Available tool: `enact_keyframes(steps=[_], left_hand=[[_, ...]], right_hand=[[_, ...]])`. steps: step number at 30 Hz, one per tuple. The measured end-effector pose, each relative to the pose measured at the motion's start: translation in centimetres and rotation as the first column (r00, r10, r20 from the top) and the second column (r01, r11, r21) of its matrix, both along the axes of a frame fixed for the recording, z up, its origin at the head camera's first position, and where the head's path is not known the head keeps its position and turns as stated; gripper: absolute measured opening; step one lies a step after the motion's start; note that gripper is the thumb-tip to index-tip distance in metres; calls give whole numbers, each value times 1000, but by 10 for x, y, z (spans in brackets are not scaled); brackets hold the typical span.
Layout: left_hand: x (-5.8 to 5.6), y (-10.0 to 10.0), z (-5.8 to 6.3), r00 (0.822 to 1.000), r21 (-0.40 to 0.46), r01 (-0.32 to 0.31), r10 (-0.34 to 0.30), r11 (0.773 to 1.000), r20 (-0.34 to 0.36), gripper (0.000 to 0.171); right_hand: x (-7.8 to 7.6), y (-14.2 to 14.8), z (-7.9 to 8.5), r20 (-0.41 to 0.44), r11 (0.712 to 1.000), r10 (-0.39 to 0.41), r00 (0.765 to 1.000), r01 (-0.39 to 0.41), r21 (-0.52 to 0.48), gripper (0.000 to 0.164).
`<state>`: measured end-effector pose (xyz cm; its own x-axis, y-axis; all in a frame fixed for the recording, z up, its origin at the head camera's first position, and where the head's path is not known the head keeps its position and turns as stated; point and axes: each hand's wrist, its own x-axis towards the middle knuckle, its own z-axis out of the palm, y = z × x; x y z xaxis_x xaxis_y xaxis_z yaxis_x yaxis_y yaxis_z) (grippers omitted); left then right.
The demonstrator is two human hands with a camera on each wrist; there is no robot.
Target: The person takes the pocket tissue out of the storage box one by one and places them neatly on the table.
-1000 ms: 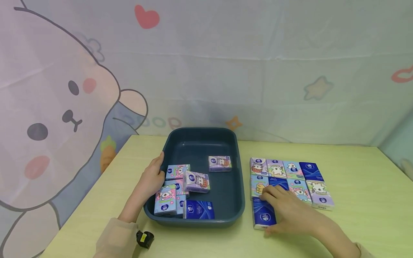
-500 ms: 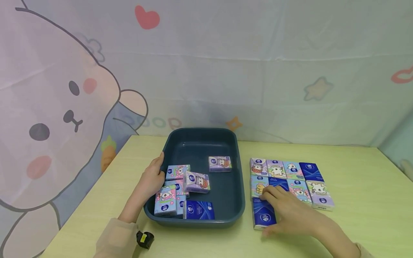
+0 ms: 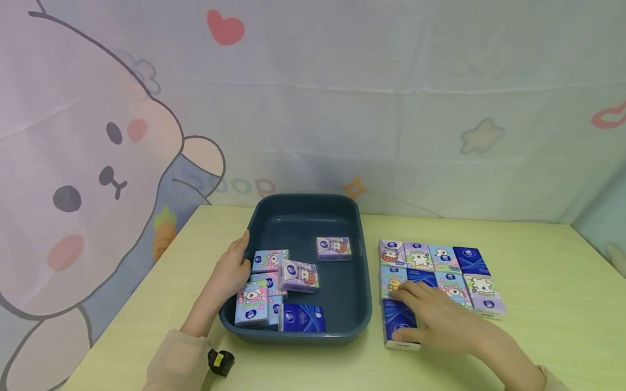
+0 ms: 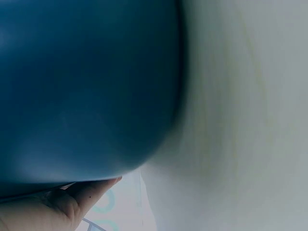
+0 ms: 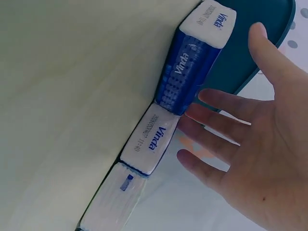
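Note:
In the head view, a dark teal plastic basin [image 3: 337, 304] holds several tissue packs, among them a purple pack [image 3: 299, 275], a pink-and-blue pack [image 3: 252, 304] and a dark blue pack [image 3: 303, 318]. The left hand [image 3: 233, 266] holds the basin's left rim, thumb over the edge and fingers along the outer wall. Right of the basin, the right hand [image 3: 440, 315] lies over a dark blue tissue pack [image 3: 396, 315] at the near left of a flat grid of packs. The right wrist view shows its fingers fairly straight and spread beside the packs, thumb apart from them.
A small black object with a yellow label [image 3: 221, 362] lies near the left sleeve. A second purple pack [image 3: 333, 248] sits alone at the basin's right side. A printed cloth backdrop [image 3: 313, 119] rises behind the pale wooden table [image 3: 543, 271].
The right thumb has shifted from beside the near end of the blue pack to over its top. The left hand, the basin and the packs stay where they were.

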<state>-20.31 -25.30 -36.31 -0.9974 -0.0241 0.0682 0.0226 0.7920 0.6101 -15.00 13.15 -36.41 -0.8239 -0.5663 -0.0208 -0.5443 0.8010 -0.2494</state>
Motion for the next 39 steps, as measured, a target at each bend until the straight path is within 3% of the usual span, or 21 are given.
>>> enact_keyframes(steps=[4,9,13,19,30,35,39], left_hand=[[-1,0,0,1000,2,-3,3,1000,5,59],[1,0,1,1000,1,-5,5,1000,4,59],[2,-1,1,1000,2,-9,9,1000,0,58],[2,0,1,1000,-6,-14,14,1000,-3,58],[0,2,-1,1000,7,-12,12,1000,5,59],[0,1,-1,1000,3,-15,15,1000,10,59],[0,0,-1,1000,-3,-18,18,1000,3,59]], right_hand=[[-2,-3,3,-75,1000,19,997,-20,-9,63],[-4,-11,9,-235,999,33,971,-39,-22,46],[-4,-20,15,-285,997,48,957,-65,-50,42],[-4,-32,22,-311,986,94,946,-132,-102,36],[-11,-47,20,-365,965,164,916,-226,-133,43],[-19,-61,19,-314,952,199,928,-259,-162,47],[-27,-76,17,-277,951,244,929,-285,-117,53]])
